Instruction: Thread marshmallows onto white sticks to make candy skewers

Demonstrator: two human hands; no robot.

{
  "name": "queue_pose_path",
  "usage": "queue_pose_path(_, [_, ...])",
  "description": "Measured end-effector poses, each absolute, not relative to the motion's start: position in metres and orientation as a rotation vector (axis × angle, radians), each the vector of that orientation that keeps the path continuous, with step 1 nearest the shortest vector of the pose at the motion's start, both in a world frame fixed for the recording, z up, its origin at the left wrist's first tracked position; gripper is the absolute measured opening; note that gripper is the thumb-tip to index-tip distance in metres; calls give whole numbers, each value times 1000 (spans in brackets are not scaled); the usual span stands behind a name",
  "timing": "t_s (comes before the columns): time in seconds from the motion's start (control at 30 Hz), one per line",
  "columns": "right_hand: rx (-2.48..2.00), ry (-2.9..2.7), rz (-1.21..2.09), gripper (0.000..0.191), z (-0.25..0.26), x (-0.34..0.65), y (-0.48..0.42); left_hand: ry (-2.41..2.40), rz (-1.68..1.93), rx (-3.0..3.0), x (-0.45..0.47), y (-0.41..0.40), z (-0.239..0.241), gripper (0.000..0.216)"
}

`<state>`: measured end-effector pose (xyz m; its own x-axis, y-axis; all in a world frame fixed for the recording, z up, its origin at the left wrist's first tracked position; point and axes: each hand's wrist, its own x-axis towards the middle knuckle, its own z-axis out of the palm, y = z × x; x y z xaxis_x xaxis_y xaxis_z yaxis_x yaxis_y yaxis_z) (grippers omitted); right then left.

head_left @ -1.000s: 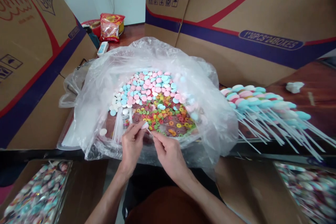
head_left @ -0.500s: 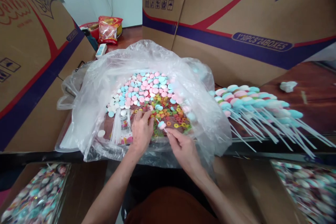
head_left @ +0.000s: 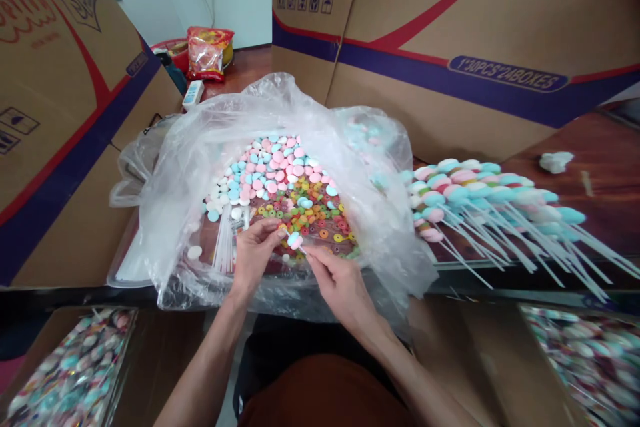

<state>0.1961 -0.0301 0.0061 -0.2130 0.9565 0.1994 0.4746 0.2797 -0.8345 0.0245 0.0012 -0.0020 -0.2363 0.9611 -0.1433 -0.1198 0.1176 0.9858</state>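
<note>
My right hand (head_left: pixel 341 281) pinches a white stick carrying a blue and a pink marshmallow-like candy (head_left: pixel 295 240). At the stick's other end, the closed fingertips of my left hand (head_left: pixel 254 252) hold a small orange-yellow candy ring (head_left: pixel 283 229); whether the stick passes through its hole I cannot tell. Just beyond my hands lie loose candy rings (head_left: pixel 320 217) in yellow, orange, red and green. Behind these is a heap of pink, blue and white round candies (head_left: pixel 265 163). A bundle of bare white sticks (head_left: pixel 225 247) rests beside my left hand.
A crumpled clear plastic bag (head_left: pixel 175 147) surrounds the candies. Finished-looking candy sticks (head_left: pixel 480 193) are piled at the right. Big cardboard boxes (head_left: pixel 425 100) stand behind and at the left. Bags of candy sticks (head_left: pixel 70 367) sit low at both sides. A red snack packet (head_left: pixel 206 53) is at the back.
My left hand has come back from the loose candies to the stick's end, now with a candy ring in its fingers. My right hand has shifted slightly left with the stick.
</note>
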Motion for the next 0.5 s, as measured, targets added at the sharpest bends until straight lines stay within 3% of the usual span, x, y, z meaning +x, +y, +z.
queue_pose_path(0.17, [-1329,-1933,679,31,1,192,-35,1450,1362,1039,26,-11,-9,18])
queue_pose_path(0.4, [-1335,-1861,620,26,-8,175,-43,1469,1367,881,33,-25,-5,24])
queue_pose_path(0.5, [-1341,-1854,629,25,-8,175,-42,1541,1367,1120,37,-31,-3,18])
